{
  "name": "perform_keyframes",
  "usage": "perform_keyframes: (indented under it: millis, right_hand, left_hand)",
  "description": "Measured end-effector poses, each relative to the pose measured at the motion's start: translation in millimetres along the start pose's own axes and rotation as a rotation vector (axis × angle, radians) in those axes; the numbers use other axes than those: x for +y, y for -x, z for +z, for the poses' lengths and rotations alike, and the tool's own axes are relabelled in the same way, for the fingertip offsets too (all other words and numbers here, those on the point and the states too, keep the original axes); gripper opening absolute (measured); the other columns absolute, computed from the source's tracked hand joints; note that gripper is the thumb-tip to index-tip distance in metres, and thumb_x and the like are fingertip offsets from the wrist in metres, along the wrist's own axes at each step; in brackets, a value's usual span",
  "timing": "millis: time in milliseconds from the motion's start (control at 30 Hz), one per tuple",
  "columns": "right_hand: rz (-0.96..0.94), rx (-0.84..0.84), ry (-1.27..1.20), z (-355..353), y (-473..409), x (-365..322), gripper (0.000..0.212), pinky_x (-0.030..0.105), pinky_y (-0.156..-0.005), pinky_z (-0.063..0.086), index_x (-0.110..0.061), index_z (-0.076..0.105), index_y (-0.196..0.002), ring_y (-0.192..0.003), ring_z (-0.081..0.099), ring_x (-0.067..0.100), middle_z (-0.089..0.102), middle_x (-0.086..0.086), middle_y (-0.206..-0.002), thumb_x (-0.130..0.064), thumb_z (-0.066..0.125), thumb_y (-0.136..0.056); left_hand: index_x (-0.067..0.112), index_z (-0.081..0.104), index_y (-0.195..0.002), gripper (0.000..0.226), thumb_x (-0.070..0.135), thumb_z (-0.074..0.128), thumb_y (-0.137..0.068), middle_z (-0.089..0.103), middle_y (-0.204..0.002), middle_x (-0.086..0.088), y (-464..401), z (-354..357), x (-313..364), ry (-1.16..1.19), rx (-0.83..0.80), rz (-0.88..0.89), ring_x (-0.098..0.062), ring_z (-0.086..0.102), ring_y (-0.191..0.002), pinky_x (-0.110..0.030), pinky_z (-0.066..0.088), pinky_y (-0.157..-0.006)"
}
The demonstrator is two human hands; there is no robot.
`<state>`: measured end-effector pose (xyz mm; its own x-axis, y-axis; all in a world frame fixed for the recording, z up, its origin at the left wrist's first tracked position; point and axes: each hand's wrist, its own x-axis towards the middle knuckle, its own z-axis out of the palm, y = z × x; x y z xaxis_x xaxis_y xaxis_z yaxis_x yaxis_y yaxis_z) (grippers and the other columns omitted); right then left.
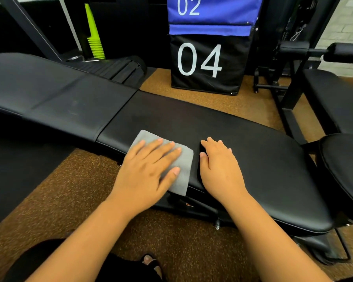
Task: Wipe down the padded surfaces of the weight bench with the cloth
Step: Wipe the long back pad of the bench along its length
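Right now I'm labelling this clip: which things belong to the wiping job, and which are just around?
In the job: grey cloth under the left hand; right hand resting on the bench pad; backrest pad.

Just around: numbered boxes, green cones, neighbouring bench.

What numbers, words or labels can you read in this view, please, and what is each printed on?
"04": large white digits on the black padded box standing on the floor behind the bench.
"02": white digits on the blue padded box stacked above it, top edge cropped.
No other legible text is visible.
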<state>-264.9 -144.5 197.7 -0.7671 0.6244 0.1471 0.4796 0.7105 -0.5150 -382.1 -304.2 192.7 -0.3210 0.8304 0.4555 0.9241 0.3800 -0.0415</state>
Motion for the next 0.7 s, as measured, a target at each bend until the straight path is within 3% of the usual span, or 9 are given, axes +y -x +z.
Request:
perform_keyframes:
  millis: [267, 367, 567, 700]
  right_hand:
    - [0.01, -0.022, 0.021, 0, 0, -3, 0.046, 0.043, -0.122, 0.008, -0.017, 0.034, -0.149, -0.149, 0.014, 0.025, 0.027, 0.001, -0.158, -0.027, 0.028, -0.104]
    - [0.032, -0.066, 0.009, -2, -2, -4, 0.045, 0.045, -0.121, 0.006, -0.016, 0.032, -0.149, -0.15, 0.01, 0.026, 0.024, 0.002, -0.159, -0.024, 0.028, -0.105]
    - [-0.071, -0.071, -0.065, -7, -15, -36, 0.043, 0.046, -0.122, 0.0, -0.016, 0.036, -0.146, -0.15, -0.001, 0.024, 0.02, 0.002, -0.16, -0.016, 0.029, -0.104]
    - [-0.107, -0.049, -0.107, 3, -21, -49, 0.043, 0.045, -0.122, 0.002, -0.014, 0.036, -0.146, -0.15, 0.005, 0.024, 0.025, 0.003, -0.158, -0.013, 0.029, -0.103]
  left_hand:
    - [0.028, 0.062, -0.127, 0.045, 0.043, 0.033, -0.096, 0.06, -0.133, 0.006, -26, -15, -59, -0.054, 0.013, -0.265, -0.019, 0.048, -0.132, -0.042, 0.032, -0.106]
    - [0.027, 0.06, -0.131, 0.048, 0.044, 0.033, -0.095, 0.057, -0.138, 0.003, -19, -10, -36, -0.084, -0.001, -0.248, -0.023, 0.046, -0.133, -0.046, 0.028, -0.109]
    - [0.027, 0.052, -0.14, 0.047, 0.044, 0.032, -0.102, 0.051, -0.144, 0.007, 9, -2, -1, -0.024, -0.034, 0.026, -0.016, 0.04, -0.138, -0.042, 0.025, -0.116]
    - [0.029, 0.061, -0.129, 0.042, 0.041, 0.031, -0.101, 0.059, -0.134, 0.008, -13, -14, -40, -0.024, 0.016, -0.107, -0.015, 0.048, -0.13, -0.039, 0.031, -0.108]
